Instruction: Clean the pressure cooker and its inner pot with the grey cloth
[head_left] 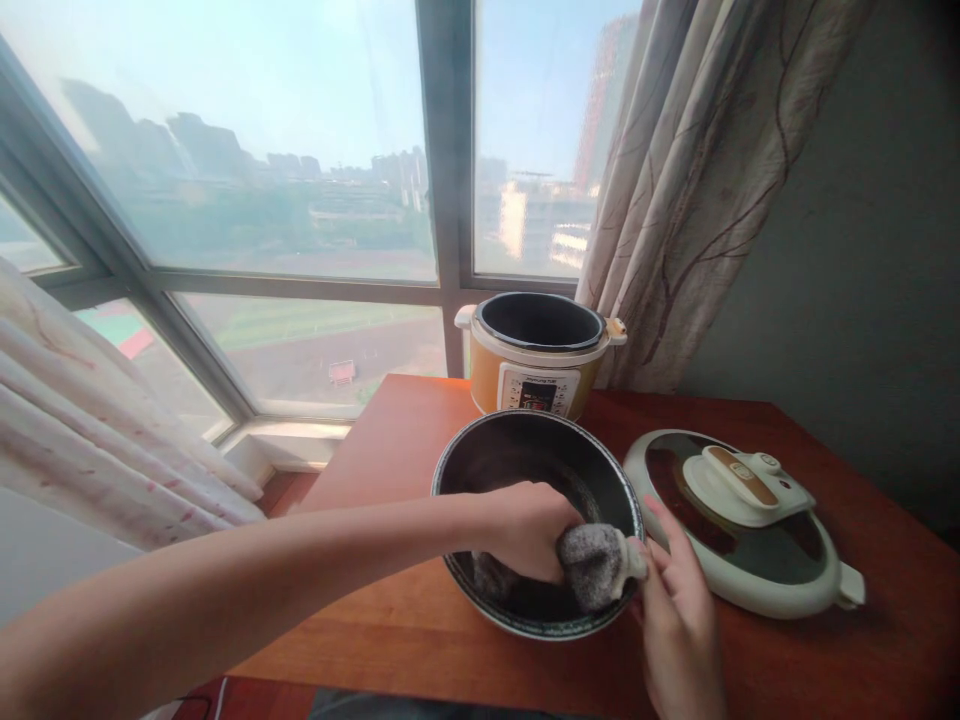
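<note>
A round black metal inner pot (536, 470) sits upright on the table, open side up, its dark inside showing and its thin rim pale. A grey woolly cloth (592, 565), bunched into a lump, presses against the pot's inner wall at the near right edge.
</note>
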